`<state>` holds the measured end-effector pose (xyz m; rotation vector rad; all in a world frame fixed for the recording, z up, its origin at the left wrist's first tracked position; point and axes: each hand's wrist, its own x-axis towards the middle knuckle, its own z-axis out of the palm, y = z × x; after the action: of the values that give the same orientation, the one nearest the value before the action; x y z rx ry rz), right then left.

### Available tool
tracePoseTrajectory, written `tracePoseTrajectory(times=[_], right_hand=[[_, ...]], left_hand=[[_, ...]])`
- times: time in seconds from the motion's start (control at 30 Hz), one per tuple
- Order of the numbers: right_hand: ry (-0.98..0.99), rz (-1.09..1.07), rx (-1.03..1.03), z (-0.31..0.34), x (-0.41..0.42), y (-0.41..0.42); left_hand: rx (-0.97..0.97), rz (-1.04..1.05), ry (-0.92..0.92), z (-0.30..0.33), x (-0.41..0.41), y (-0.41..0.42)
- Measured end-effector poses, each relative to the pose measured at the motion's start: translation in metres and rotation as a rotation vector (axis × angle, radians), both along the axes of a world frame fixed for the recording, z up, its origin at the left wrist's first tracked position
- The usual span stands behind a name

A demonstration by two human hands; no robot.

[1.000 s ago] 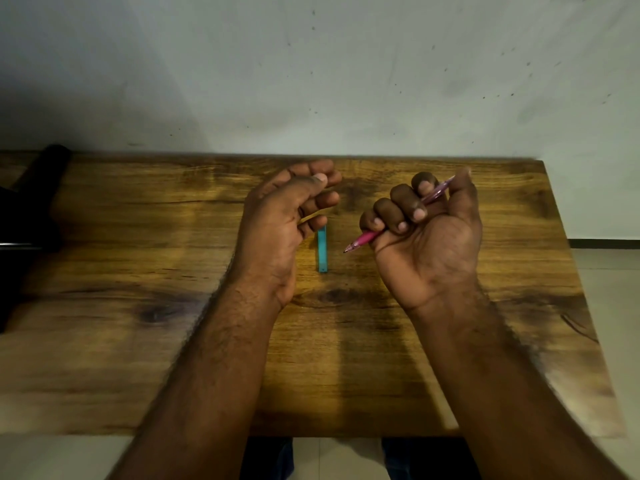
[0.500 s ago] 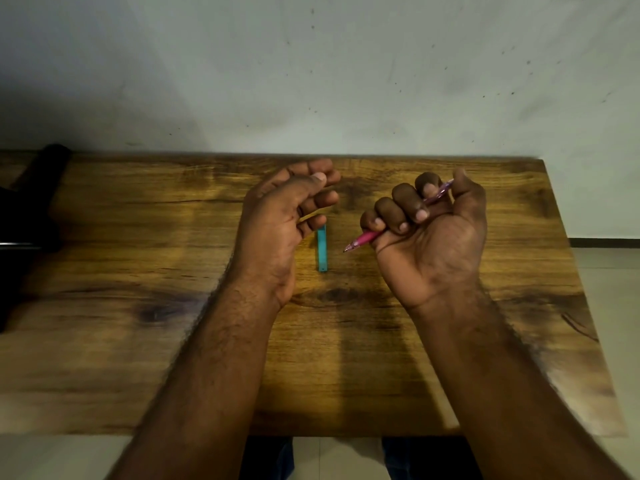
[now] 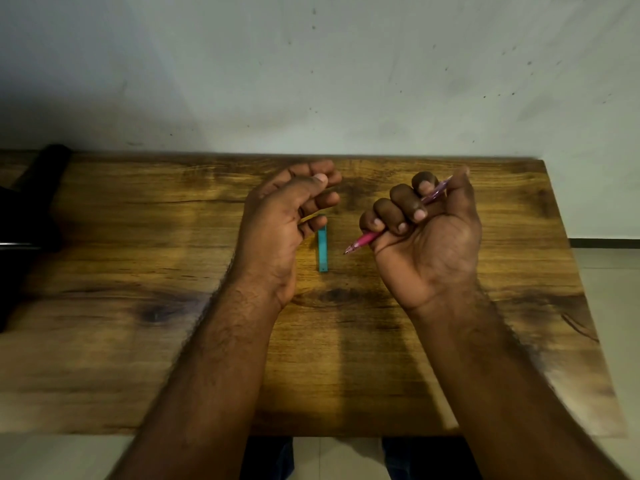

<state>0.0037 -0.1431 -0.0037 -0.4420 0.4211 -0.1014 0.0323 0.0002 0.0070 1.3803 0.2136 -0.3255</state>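
Pink pen (image 3: 398,216) — tip down-left — gripped by right hand (image 3: 429,237).

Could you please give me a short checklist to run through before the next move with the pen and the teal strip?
1. Pen held firm in the right hand: ok, fingers curl round the barrel.
2. Pen tip free: ok, it sticks out below the fist, pointing toward the strip, touching nothing.
3. Left hand free: cannot tell, fingers are curled and a thin yellowish thing may lie under them.
4. Teal strip within reach: ok, it lies flat on the table between the hands.
5. Strip untouched: cannot tell, the left fingertips hide its far end.
6. Dark object at the table's left edge is apart from the hands: ok.
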Motion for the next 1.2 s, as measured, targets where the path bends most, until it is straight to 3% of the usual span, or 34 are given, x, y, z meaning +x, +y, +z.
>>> tracePoseTrajectory(times=[1.2], right_hand=[[-0.03, -0.013, 0.063, -0.0004, -0.0012, -0.0032]], left_hand=[[0.023, -0.009, -0.008, -0.0013, -0.0006, 0.0002]])
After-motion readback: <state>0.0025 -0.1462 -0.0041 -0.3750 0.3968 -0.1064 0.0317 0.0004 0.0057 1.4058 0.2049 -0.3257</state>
